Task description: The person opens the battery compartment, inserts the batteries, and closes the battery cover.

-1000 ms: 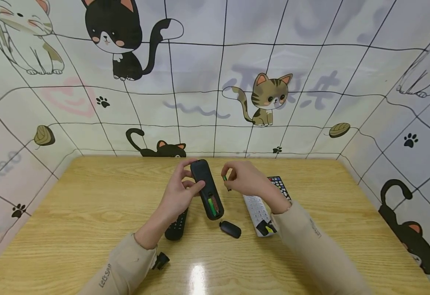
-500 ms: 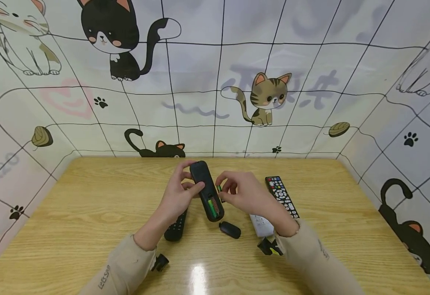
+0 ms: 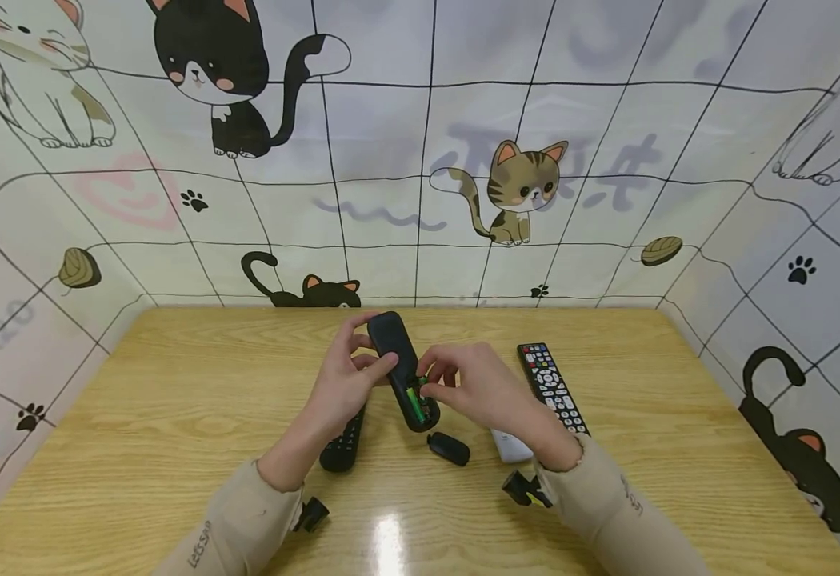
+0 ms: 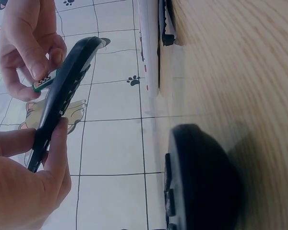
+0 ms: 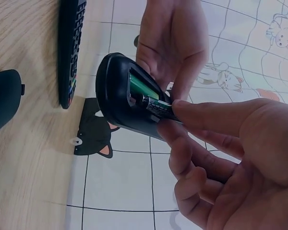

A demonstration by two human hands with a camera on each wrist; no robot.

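Note:
In the head view my left hand [image 3: 337,388] grips a black remote control [image 3: 394,336], tilted above the table with its back toward me. Its battery compartment is uncovered, and a green battery [image 3: 415,405] lies in it. My right hand [image 3: 481,386] pinches another battery [image 5: 156,105] between thumb and fingers. The right wrist view shows that battery slanted, one end inside the compartment beside the first. The remote hides part of it in the left wrist view. On the table below the remote lies its black battery cover [image 3: 449,449].
A second black remote [image 3: 342,450] lies under my left wrist. To the right, a black remote with coloured buttons [image 3: 554,388] and a white remote [image 3: 511,447] are partly covered by my right arm. A cat-print wall stands behind the wooden table [image 3: 197,384].
My right hand has moved left and down with the battery, from beside the remote to its open compartment. My left hand and the remote have barely moved.

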